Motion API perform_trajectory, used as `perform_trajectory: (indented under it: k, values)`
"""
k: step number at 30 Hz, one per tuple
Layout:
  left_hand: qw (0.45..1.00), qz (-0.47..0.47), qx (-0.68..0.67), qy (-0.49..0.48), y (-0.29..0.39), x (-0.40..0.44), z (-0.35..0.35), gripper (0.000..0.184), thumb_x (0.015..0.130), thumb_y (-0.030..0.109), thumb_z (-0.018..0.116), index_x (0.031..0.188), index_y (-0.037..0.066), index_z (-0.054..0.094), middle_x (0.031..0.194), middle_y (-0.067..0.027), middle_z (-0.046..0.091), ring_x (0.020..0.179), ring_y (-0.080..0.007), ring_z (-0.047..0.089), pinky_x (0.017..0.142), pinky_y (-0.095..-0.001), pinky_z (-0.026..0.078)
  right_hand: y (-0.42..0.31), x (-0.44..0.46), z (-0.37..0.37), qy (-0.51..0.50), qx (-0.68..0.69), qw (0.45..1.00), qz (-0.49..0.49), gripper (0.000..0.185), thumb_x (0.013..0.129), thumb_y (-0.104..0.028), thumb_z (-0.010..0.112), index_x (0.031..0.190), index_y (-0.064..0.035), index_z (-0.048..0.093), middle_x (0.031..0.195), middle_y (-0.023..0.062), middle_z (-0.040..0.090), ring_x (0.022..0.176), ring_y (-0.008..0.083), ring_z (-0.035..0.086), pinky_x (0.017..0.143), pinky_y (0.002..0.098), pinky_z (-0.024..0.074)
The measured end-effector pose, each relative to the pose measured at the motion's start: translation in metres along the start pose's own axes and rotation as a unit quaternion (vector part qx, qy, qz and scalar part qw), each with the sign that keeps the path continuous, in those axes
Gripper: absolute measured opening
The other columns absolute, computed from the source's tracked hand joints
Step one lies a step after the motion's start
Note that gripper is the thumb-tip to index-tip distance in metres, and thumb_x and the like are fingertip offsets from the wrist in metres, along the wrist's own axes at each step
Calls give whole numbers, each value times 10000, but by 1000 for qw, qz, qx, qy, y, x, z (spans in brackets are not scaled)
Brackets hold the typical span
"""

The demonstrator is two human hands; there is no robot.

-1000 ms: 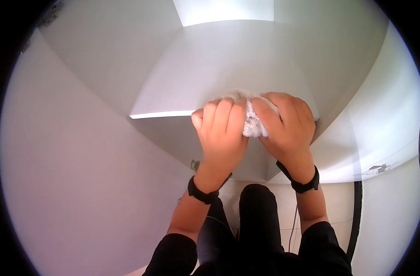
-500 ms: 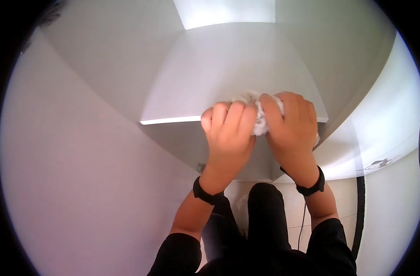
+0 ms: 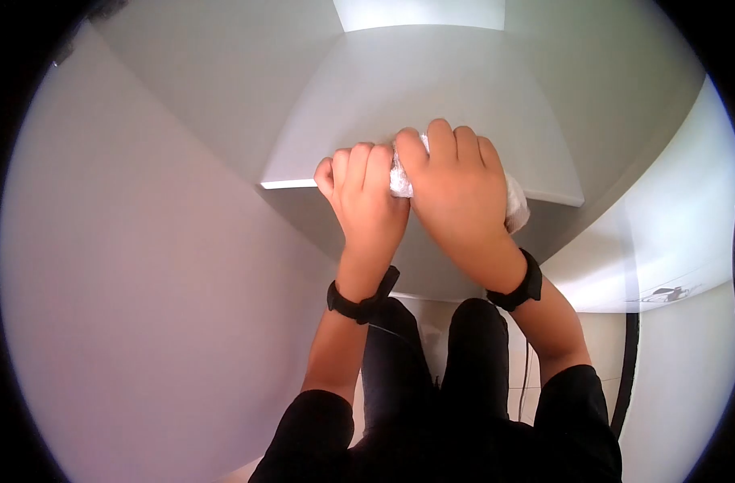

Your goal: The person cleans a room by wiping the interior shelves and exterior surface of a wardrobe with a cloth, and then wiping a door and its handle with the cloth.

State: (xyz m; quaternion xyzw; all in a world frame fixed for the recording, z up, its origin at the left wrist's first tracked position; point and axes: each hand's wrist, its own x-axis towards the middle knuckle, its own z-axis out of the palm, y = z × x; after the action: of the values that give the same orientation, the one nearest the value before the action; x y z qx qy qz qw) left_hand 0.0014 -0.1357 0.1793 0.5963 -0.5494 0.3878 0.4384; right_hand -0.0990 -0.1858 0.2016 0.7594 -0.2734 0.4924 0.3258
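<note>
Cloth (image 3: pixel 518 208) at edge of shelf (image 3: pixel 440 80)
Right hand (image 3: pixel 461 193) grips cloth; left hand (image 3: pixel 366 197) curled just beside it, own hold cannot be told

The hands (image 3: pixel 460 189) hide most of the white cloth (image 3: pixel 518 204). The dark mark (image 3: pixel 667 295) at right is too small to make out.

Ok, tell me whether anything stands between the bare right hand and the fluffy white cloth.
Nothing visible does: the bare right hand lies over the fluffy white cloth, which shows on both sides of it. The bare left hand is beside them.
</note>
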Motion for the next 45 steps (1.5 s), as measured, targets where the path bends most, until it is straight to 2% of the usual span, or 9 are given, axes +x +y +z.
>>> perform_trajectory:
  k: [13, 15, 18, 20, 29, 34, 36, 38, 45]
  values:
    - [997, 80, -3, -6, -35, -20, -6, 186, 711, 149, 718, 863, 113, 618, 812, -9, 514, 735, -220, 475, 743, -365, 356, 13, -10, -12, -52, 59, 995, -59, 232, 719, -159, 738, 917, -93, 636, 815, 73, 621, 715, 240, 629, 637, 317, 515]
    - [978, 206, -26, 6, -45, -16, -12, 185, 737, 214, 727, 897, 167, 647, 826, 36, 489, 752, -173, 471, 736, -354, 354, 5, -9, -13, -69, 63, 995, -42, 235, 740, -165, 738, 932, -85, 629, 829, 84, 623, 730, 241, 634, 651, 324, 522]
    - [998, 43, -33, 11, -8, -1, -12, 153, 678, 89, 669, 764, 202, 614, 706, 70, 426, 708, -85, 479, 684, -318, 309, -2, -11, -20, -100, 61, 993, 5, 285, 753, -166, 739, 985, -72, 603, 899, 122, 618, 812, 247, 640, 690, 347, 532]
    - [996, 43, -47, -58, -11, 1, -27, 128, 722, 122, 629, 785, 233, 613, 752, 79, 441, 787, -95, 502, 679, -325, 296, 5, -8, -16, -57, 31, 998, -21, 74, 775, -259, 626, 836, -225, 601, 841, -7, 628, 689, 160, 624, 596, 309, 482]
    - [978, -86, -16, -188, 20, 12, -54, 302, 690, 102, 659, 992, 89, 660, 910, -3, 540, 935, -182, 521, 860, -411, 346, 1, -9, -31, -130, 119, 984, 1, 216, 756, -120, 643, 961, -189, 636, 946, 15, 614, 851, 216, 638, 700, 348, 518]
    - [923, -196, -76, -323, 56, 36, -118, 631, 699, 42, 609, 1313, 74, 466, 982, -102, 564, 988, -291, 544, 963, -469, 376, 6, 5, -82, -209, 178, 961, 31, 334, 671, -86, 687, 988, -154, 607, 930, 51, 601, 890, 247, 606, 756, 386, 486]
    - [903, -222, -110, -350, 85, 17, -164, 683, 714, 47, 616, 1364, 55, 406, 982, -131, 573, 1006, -306, 549, 970, -473, 401, 18, -7, -119, -265, 329, 899, 115, 405, 595, -127, 740, 966, -118, 580, 900, 81, 585, 898, 280, 582, 792, 397, 461]
    - [910, -162, -165, -344, 118, 4, -218, 666, 725, 67, 631, 1353, 27, 414, 947, -139, 582, 996, -303, 563, 984, -457, 414, 20, -12, -194, -365, 456, 733, 348, 438, 581, -156, 792, 936, -52, 557, 865, 121, 576, 828, 314, 597, 740, 376, 484]
    - [877, -332, -93, -335, 177, 77, -374, 660, 682, 134, 725, 1284, 24, 479, 1093, -144, 620, 1057, -307, 586, 1016, -489, 376, -1, 89, -314, -572, 583, 498, 292, 541, 613, -26, 679, 1128, -41, 512, 1042, 128, 566, 978, 250, 569, 845, 339, 462]
